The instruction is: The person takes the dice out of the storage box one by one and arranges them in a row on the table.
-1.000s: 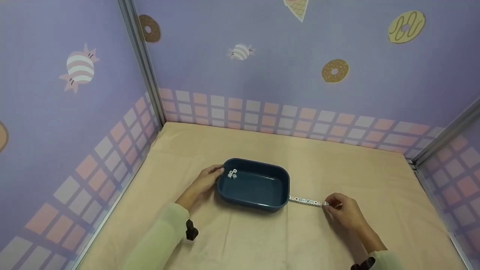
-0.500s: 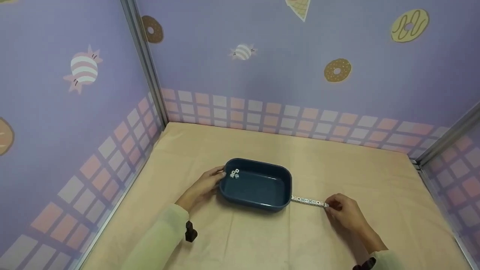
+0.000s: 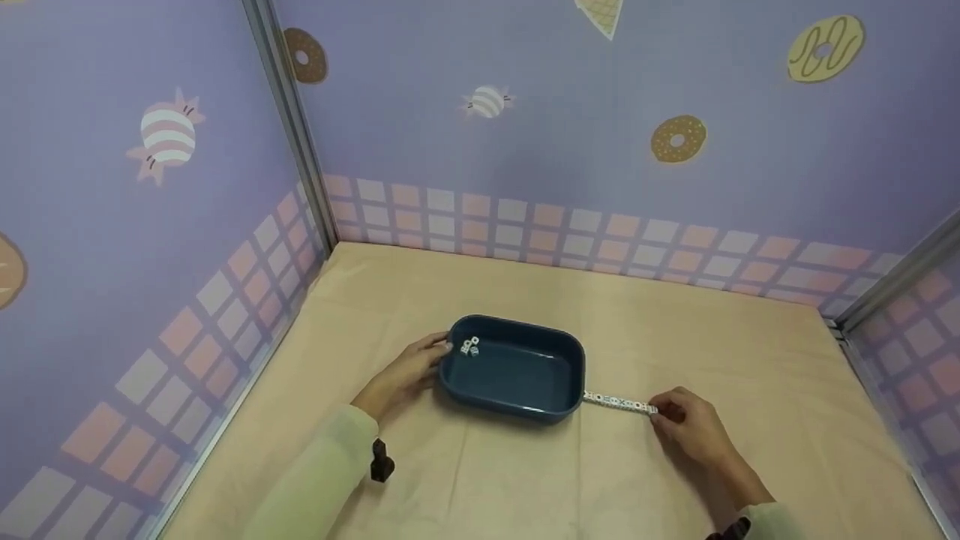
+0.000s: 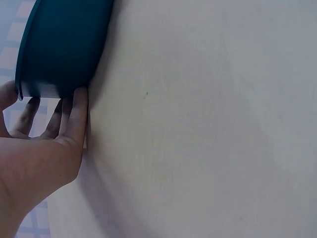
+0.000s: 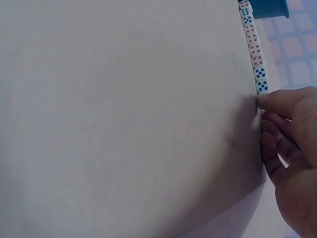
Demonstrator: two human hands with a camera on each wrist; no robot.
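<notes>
Row of dice (image 3: 619, 403), laid in a straight line on the cloth-covered desk (image 3: 720, 337), is shown extending from beside the right-hand end of a dark blue tray (image 3: 517, 379). Its outer end is pinched between the thumb and fingers of the right hand (image 3: 694, 426); whether its inner end is touched by the tray cannot be told. The opposite end of the tray is grasped by the left hand (image 3: 409, 369), with the thumb laid at the rim and the fingers set against the outer wall. A broad strip of desk is left between the tray and the back wall (image 3: 555, 135), and both side edges are kept well apart from the tray. Nine dice can be counted in the row, any others being covered by the thumb. Four loose dice (image 3: 474, 351) are seen clustered inside the tray, near its left-hand end.
</notes>
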